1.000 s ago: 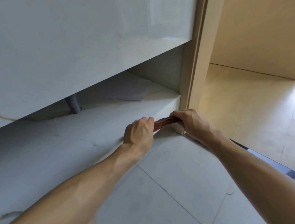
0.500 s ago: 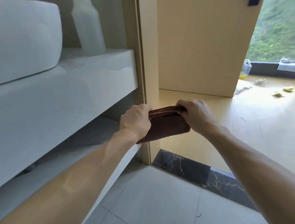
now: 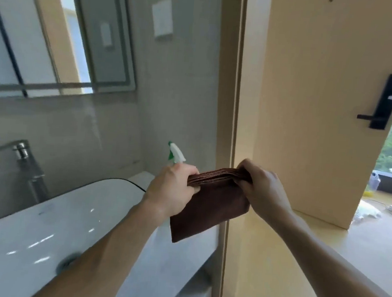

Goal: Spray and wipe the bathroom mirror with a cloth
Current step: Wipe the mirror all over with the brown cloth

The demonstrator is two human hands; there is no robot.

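Brown folded cloth (image 3: 208,211) held up in front of the door frame (image 3: 238,81), hanging from its top edge. Left hand (image 3: 175,189) pinches one end, right hand (image 3: 263,185) clamps the other. Spray bottle (image 3: 176,155) nozzle shows just behind left hand. Mirror (image 3: 57,41) upper left on the wall, above basin (image 3: 29,228) and tap (image 3: 21,154).

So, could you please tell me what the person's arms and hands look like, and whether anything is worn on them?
Both forearms are bare up to the frame's edge: no sleeves show. The left hand and right hand wear no gloves, and no rings, watch or bracelet are visible on the sides facing the camera.
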